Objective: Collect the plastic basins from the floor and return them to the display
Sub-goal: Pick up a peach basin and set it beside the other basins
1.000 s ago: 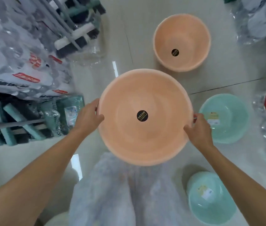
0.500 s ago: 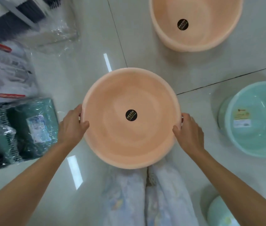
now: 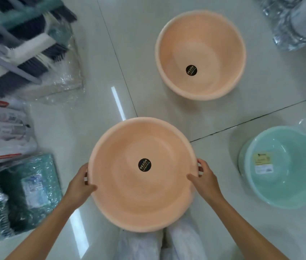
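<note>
I hold a wide peach basin (image 3: 129, 194) with a round black sticker at its bottom, above my legs. My left hand (image 3: 80, 182) grips its left rim, thumb inside. On the opposite rim my right hand (image 3: 205, 180) grips the same way. A second peach basin (image 3: 201, 44), deeper and with the same black sticker, stands on the tiled floor ahead to the right. A mint green basin (image 3: 289, 177) with a paper label inside stands on the floor at the right.
Brooms and brushes in clear wrap (image 3: 22, 45) lie at the upper left. Packaged goods (image 3: 4, 136) and green wrapped items (image 3: 22, 192) line the left side. Clear plastic packs (image 3: 291, 21) sit at the upper right. Glossy tile floor (image 3: 95, 113) runs between them.
The view has pulled back and tilted up: the far peach basin now shows whole and the held basin sits lower in the frame. Both hands keep their grip on its rim.
</note>
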